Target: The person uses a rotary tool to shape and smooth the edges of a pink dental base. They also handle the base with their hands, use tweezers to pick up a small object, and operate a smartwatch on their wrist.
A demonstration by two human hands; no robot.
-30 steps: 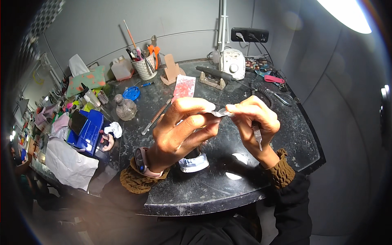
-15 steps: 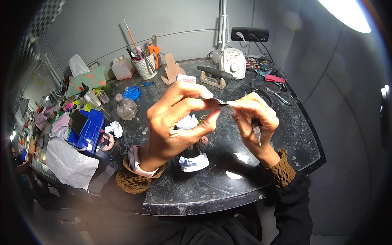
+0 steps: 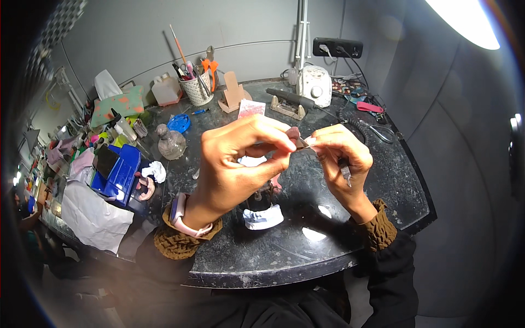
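Two hands (image 3: 227, 161) (image 3: 350, 156) close together, both pinching a small thin piece (image 3: 302, 144), metal tool (image 3: 345, 171) in the right.

Pinched pc (image 3: 302, 144) too sm to ID, lamp (image 3: 465, 21) cut off.

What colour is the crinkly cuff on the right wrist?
Golden brown; the crinkly cuff shows best in the head view, just below the right hand.

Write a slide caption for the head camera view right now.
Left hand and right hand pinch a small thin piece above a dark workbench bearing a pale dental cast.
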